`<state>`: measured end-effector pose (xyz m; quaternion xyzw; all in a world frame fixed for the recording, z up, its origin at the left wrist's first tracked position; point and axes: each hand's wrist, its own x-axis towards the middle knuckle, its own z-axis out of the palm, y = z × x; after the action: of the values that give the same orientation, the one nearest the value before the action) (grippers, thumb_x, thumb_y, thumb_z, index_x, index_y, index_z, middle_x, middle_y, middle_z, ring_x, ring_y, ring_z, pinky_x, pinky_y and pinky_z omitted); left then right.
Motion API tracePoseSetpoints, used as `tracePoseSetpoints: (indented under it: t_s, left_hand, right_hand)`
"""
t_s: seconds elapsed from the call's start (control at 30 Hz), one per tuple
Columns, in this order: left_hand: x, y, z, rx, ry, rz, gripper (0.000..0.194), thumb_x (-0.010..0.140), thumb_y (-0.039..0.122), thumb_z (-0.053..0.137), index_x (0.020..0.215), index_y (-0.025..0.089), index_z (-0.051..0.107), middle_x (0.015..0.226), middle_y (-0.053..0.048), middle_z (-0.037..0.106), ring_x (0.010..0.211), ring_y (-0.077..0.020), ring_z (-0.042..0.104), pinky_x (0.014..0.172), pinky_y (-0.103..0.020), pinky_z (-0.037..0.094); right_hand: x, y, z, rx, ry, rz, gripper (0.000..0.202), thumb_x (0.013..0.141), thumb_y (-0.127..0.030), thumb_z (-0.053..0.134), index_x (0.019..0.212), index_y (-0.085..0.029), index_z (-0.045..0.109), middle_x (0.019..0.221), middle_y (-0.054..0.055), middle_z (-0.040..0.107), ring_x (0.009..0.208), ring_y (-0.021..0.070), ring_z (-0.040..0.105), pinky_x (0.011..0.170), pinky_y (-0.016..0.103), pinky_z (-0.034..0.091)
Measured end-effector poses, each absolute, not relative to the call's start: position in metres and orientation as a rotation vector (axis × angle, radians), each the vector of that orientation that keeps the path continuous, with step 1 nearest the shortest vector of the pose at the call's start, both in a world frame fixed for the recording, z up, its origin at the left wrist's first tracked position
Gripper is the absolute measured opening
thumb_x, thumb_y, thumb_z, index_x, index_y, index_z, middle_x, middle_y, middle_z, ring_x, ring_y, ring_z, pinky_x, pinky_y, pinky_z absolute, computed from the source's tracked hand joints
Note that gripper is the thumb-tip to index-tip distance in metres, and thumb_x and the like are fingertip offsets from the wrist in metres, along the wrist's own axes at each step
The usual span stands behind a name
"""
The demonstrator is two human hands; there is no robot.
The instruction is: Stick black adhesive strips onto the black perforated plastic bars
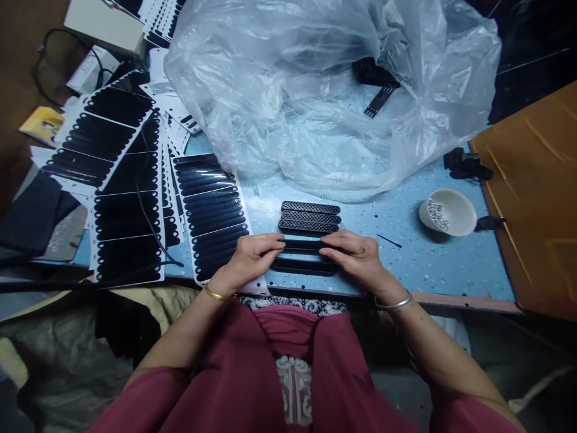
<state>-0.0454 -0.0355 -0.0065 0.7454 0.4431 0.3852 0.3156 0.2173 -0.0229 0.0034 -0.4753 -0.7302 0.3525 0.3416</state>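
My left hand [256,257] pinches the left end of a long black strip-shaped part [302,245]. At its right end, the fingers of my right hand [354,254] are closed on the same part. Nearer the table's front edge, just below it, lies another long black part [304,266]. Black perforated pieces [310,221] lie side by side just beyond my hands. Left of my left hand is a white sheet of black stickers [214,216]. A thin black stick [388,240] lies to the right of my right hand.
A big clear plastic bag [288,108] covers the back of the blue table [464,270], with black parts inside. Several more sticker sheets [126,210] and a black cable lie at left. A white bowl [462,211] with small metal pieces stands at right, beside an orange panel [536,198].
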Motion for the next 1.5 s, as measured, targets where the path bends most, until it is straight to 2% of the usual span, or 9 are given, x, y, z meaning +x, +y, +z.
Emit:
tracePoseSetpoints:
  t_s: [0.5, 0.73, 0.87, 0.93, 1.07, 1.2, 1.33, 1.4, 1.5]
  left_hand:
    - [-0.045, -0.036, -0.006, 1.939, 1.182, 1.007, 0.012, 0.084, 0.014, 0.065, 0.087, 0.016, 0.076, 0.096, -0.010, 0.076, 0.084, -0.0169, 0.073, 0.079, -0.026, 0.061]
    - [-0.045, -0.035, -0.006, 1.943, 1.190, 0.991, 0.012, 0.083, 0.014, 0.065, 0.087, 0.016, 0.076, 0.096, -0.010, 0.076, 0.084, -0.0173, 0.074, 0.078, -0.026, 0.061]
    - [-0.046, -0.035, -0.006, 1.921, 1.186, 1.002, 0.012, 0.083, 0.015, 0.065, 0.086, 0.016, 0.076, 0.096, -0.010, 0.076, 0.084, -0.0175, 0.074, 0.079, -0.026, 0.061]
    - [-0.046, -0.035, -0.006, 1.908, 1.184, 1.005, 0.011, 0.083, 0.014, 0.065, 0.086, 0.016, 0.076, 0.095, -0.010, 0.076, 0.084, -0.0176, 0.074, 0.080, -0.026, 0.060]
    - [-0.045, -0.036, -0.007, 1.879, 1.193, 1.000, 0.011, 0.083, 0.015, 0.065, 0.086, 0.016, 0.076, 0.095, -0.008, 0.076, 0.084, -0.0174, 0.073, 0.080, -0.026, 0.060]
    - [-0.041, -0.037, 0.000, 1.904, 1.254, 1.006, 0.014, 0.083, 0.016, 0.064, 0.091, 0.017, 0.075, 0.095, -0.008, 0.076, 0.086, -0.0187, 0.073, 0.083, -0.029, 0.059]
    - [-0.056, -0.057, 0.027, 1.967, 1.427, 1.090, 0.016, 0.083, 0.020, 0.064, 0.095, 0.017, 0.073, 0.096, -0.007, 0.075, 0.087, -0.0183, 0.071, 0.082, -0.029, 0.056]
    - [-0.075, -0.079, 0.039, 1.900, 1.632, 1.150, 0.010, 0.083, 0.023, 0.065, 0.085, 0.017, 0.073, 0.084, -0.004, 0.073, 0.076, -0.0154, 0.068, 0.073, -0.025, 0.054]
    - [-0.106, -0.116, 0.039, 1.644, 2.014, 1.233, 0.020, 0.079, 0.031, 0.068, 0.067, 0.016, 0.066, 0.059, 0.002, 0.060, 0.053, -0.0098, 0.052, 0.054, -0.022, 0.042]
  right_hand:
    - [0.226, -0.019, -0.004, -1.089, -2.049, 0.841, 0.018, 0.087, -0.026, 0.065, 0.101, -0.023, 0.075, 0.090, 0.007, 0.075, 0.080, 0.0182, 0.069, 0.072, 0.034, 0.058]
    - [0.225, -0.019, -0.008, -1.014, -2.049, 0.802, 0.017, 0.087, -0.024, 0.065, 0.100, -0.022, 0.075, 0.091, 0.008, 0.075, 0.081, 0.0183, 0.069, 0.073, 0.034, 0.058]
    - [0.234, -0.028, -0.001, -1.143, -1.969, 0.727, 0.021, 0.083, -0.027, 0.069, 0.103, -0.021, 0.073, 0.092, 0.007, 0.075, 0.081, 0.0180, 0.070, 0.073, 0.032, 0.058]
    - [0.243, -0.036, 0.004, -1.287, -1.867, 0.676, 0.017, 0.083, -0.027, 0.069, 0.099, -0.021, 0.074, 0.089, 0.007, 0.075, 0.079, 0.0177, 0.070, 0.072, 0.031, 0.057]
    - [0.259, -0.051, 0.000, -1.555, -1.494, 0.684, 0.015, 0.084, -0.032, 0.066, 0.083, -0.019, 0.073, 0.073, 0.005, 0.073, 0.064, 0.0160, 0.068, 0.061, 0.029, 0.055]
    - [0.259, -0.053, -0.011, -1.600, -1.306, 0.889, 0.024, 0.081, -0.039, 0.067, 0.084, -0.016, 0.071, 0.065, 0.004, 0.070, 0.057, 0.0169, 0.067, 0.051, 0.027, 0.052]
    - [0.237, -0.065, 0.014, -1.524, -1.502, 0.638, 0.014, 0.086, -0.028, 0.061, 0.084, -0.018, 0.070, 0.068, 0.004, 0.069, 0.059, 0.0155, 0.065, 0.055, 0.028, 0.051]
    - [0.214, -0.080, 0.034, -1.343, -1.717, 0.490, 0.011, 0.087, -0.018, 0.058, 0.087, -0.019, 0.069, 0.073, 0.004, 0.069, 0.065, 0.0154, 0.064, 0.061, 0.029, 0.052]
    - [0.162, -0.098, 0.049, -0.867, -2.072, 0.617, 0.021, 0.086, -0.007, 0.051, 0.096, -0.018, 0.066, 0.082, 0.007, 0.070, 0.074, 0.0163, 0.063, 0.067, 0.031, 0.052]
